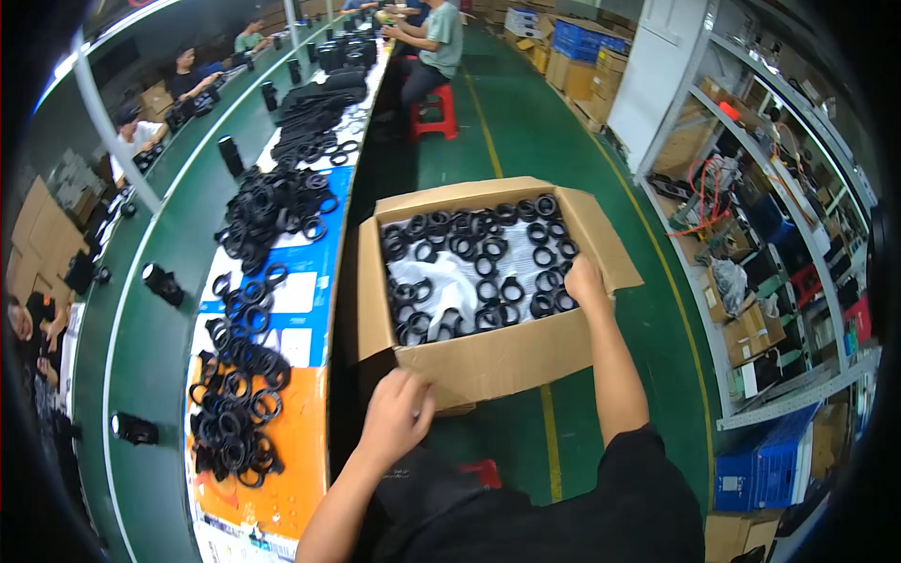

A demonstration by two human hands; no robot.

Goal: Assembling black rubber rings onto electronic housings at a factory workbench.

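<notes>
An open cardboard box [488, 371] stands in front of me, its flaps folded outward. Black plastic rings [493, 249] lie spread inside over white foam sheeting, and a crumpled piece of translucent wrap [436, 286] sits at their left. My right hand [584, 281] is closed at the box's right wall, close to several rings; its fingertips are hidden. Just outside the near left corner, my left hand [399, 411] has its fingers curled together. What it holds, if anything, does not show.
A long bench at left carries heaps of black rings [239, 422] on orange and blue sheets. Beside it runs a green conveyor [169, 375] with upright black cylinders. People sit farther along, one on a red stool [434, 114]. Cluttered metal shelves [751, 188] line the right.
</notes>
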